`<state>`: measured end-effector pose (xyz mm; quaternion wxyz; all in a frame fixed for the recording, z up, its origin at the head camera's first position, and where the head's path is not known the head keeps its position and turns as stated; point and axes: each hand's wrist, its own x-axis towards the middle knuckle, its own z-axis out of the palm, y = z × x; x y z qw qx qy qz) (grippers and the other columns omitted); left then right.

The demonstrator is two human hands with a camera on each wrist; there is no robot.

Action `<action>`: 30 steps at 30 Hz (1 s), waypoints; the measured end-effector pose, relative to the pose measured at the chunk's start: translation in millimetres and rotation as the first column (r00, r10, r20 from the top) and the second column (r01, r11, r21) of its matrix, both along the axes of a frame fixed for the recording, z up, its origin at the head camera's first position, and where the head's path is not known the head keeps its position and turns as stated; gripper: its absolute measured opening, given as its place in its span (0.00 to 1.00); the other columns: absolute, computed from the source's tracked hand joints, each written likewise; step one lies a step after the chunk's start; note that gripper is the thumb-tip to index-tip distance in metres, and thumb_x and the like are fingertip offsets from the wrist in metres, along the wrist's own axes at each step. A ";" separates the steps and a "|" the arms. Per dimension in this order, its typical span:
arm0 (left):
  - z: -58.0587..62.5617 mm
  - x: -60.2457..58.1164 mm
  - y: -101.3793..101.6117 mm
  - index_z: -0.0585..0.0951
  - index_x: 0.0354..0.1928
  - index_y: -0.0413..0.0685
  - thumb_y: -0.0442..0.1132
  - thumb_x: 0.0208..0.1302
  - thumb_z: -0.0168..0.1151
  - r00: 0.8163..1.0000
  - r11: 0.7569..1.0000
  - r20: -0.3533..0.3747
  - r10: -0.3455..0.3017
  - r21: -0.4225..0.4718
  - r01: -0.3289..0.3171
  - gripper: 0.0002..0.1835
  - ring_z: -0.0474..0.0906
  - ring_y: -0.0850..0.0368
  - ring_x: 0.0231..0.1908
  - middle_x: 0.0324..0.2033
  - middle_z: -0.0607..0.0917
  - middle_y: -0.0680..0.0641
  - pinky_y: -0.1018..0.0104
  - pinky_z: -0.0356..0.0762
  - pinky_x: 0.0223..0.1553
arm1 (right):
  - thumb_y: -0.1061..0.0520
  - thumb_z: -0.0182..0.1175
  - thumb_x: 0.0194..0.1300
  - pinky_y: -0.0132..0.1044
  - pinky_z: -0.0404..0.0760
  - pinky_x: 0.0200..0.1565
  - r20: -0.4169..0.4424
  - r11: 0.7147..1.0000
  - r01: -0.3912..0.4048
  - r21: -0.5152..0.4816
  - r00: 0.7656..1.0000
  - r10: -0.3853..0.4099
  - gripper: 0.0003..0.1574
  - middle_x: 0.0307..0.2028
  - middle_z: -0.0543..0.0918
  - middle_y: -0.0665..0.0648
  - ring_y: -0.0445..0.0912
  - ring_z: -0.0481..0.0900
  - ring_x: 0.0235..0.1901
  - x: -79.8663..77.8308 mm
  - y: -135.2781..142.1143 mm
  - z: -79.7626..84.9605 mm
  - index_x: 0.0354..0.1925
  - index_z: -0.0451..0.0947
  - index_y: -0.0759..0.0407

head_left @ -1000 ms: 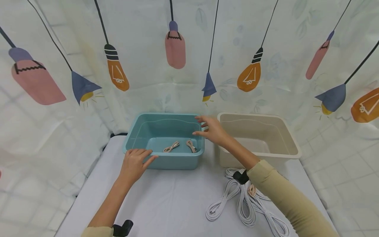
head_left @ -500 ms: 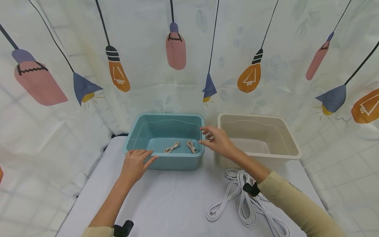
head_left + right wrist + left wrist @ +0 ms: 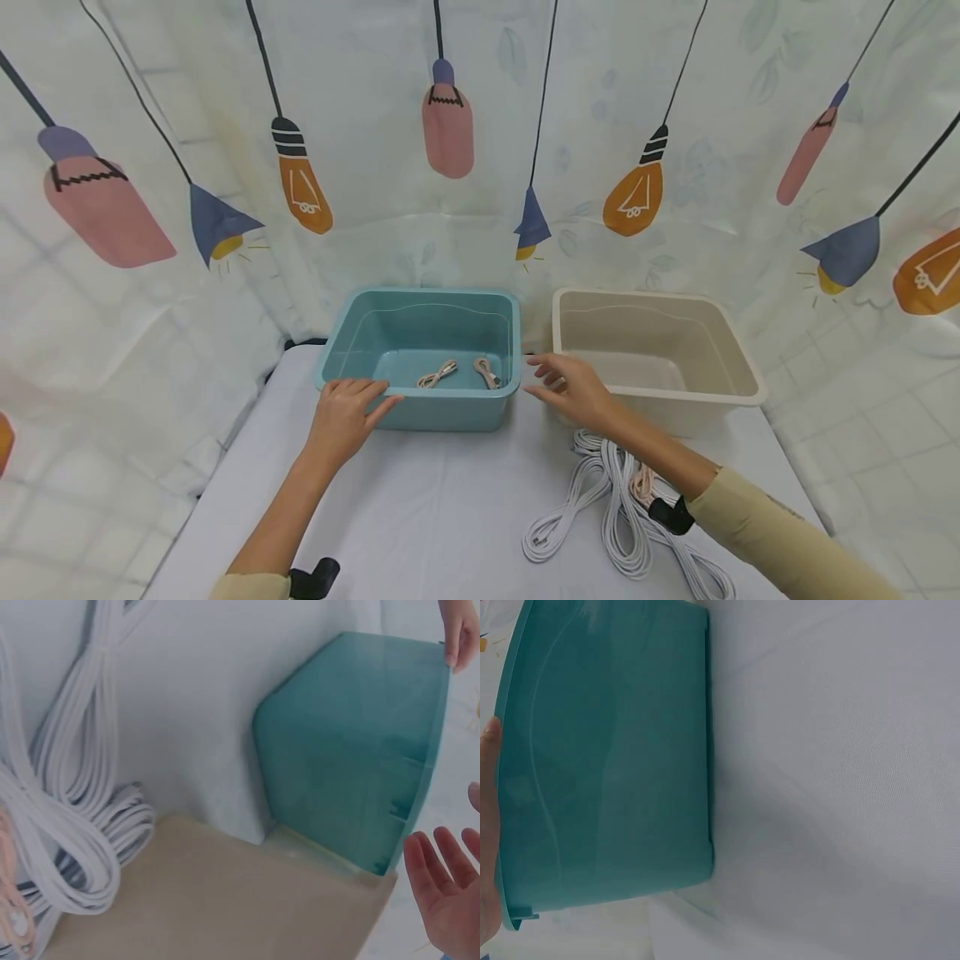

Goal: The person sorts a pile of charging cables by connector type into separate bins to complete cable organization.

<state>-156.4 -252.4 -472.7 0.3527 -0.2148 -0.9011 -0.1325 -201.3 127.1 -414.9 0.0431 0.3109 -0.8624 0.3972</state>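
Note:
My left hand (image 3: 341,421) rests on the front rim of a teal plastic bin (image 3: 442,412), its thumb held apart. The left wrist view shows that hand (image 3: 487,832) at the edge of the bin wall (image 3: 615,765). Two small bundled beige cables, one on the left (image 3: 437,373) and one on the right (image 3: 486,372), lie inside the teal bin. My right hand (image 3: 573,387) hovers with nothing in it, in front of the left end of a beige bin (image 3: 675,325). In the right wrist view its fingers (image 3: 450,859) are spread and bent slightly.
Several coiled white cables (image 3: 626,533) lie on the white-covered table (image 3: 442,508) in front of the beige bin. A peach cable bundle (image 3: 642,483) sits among them, partly under my right forearm. Behind both bins hangs a lamp-patterned curtain (image 3: 480,242).
My right hand has drawn back from the teal bin's right side, moving right and toward me. My left hand stays on the rim. The cables in the bin have not moved.

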 end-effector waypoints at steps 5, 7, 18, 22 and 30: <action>0.5 0.6 -0.1 0.90 0.41 0.39 0.70 0.78 0.38 1.000 1.000 0.003 0.002 -0.001 -0.002 0.44 0.87 0.37 0.35 0.34 0.91 0.39 0.35 0.81 0.43 | 0.64 0.73 0.66 0.43 0.90 0.40 -0.012 1.000 0.008 -0.006 1.000 -0.008 0.20 0.41 0.89 0.62 0.53 0.89 0.39 6.9 14.4 -10.5 0.55 0.82 0.69; 0.7 1.0 -0.1 0.90 0.41 0.39 0.70 0.78 0.38 1.000 1.000 0.005 0.002 0.002 -0.002 0.44 0.87 0.37 0.35 0.34 0.91 0.39 0.35 0.81 0.43 | 0.65 0.72 0.66 0.44 0.90 0.40 -0.001 1.000 0.006 0.001 1.000 -0.006 0.20 0.40 0.89 0.63 0.53 0.89 0.39 10.0 19.4 -13.5 0.55 0.82 0.70; 2.2 2.6 0.3 0.90 0.41 0.39 0.70 0.78 0.37 1.000 1.000 0.012 -0.002 0.006 0.002 0.44 0.87 0.38 0.35 0.34 0.91 0.40 0.35 0.80 0.44 | 0.65 0.72 0.66 0.39 0.89 0.39 0.019 0.999 0.023 0.024 1.000 -0.024 0.19 0.39 0.89 0.58 0.49 0.88 0.37 26.8 50.9 -38.5 0.55 0.83 0.66; 3.3 3.5 0.6 0.90 0.41 0.39 0.70 0.78 0.37 1.000 1.000 0.013 -0.001 0.007 0.001 0.43 0.87 0.38 0.35 0.34 0.91 0.40 0.35 0.80 0.43 | 0.68 0.72 0.64 0.38 0.89 0.37 -0.019 1.000 -0.009 -0.023 1.000 0.008 0.18 0.39 0.89 0.62 0.49 0.88 0.36 27.9 63.9 -49.4 0.52 0.83 0.69; 4.2 5.7 1.8 0.90 0.41 0.40 0.70 0.78 0.37 1.000 1.000 0.021 0.005 0.005 -0.005 0.43 0.87 0.38 0.35 0.34 0.91 0.40 0.35 0.80 0.44 | 0.68 0.71 0.65 0.36 0.86 0.35 0.003 0.999 -0.040 -0.005 0.999 0.040 0.16 0.41 0.89 0.65 0.41 0.86 0.37 34.5 97.0 -65.1 0.51 0.83 0.70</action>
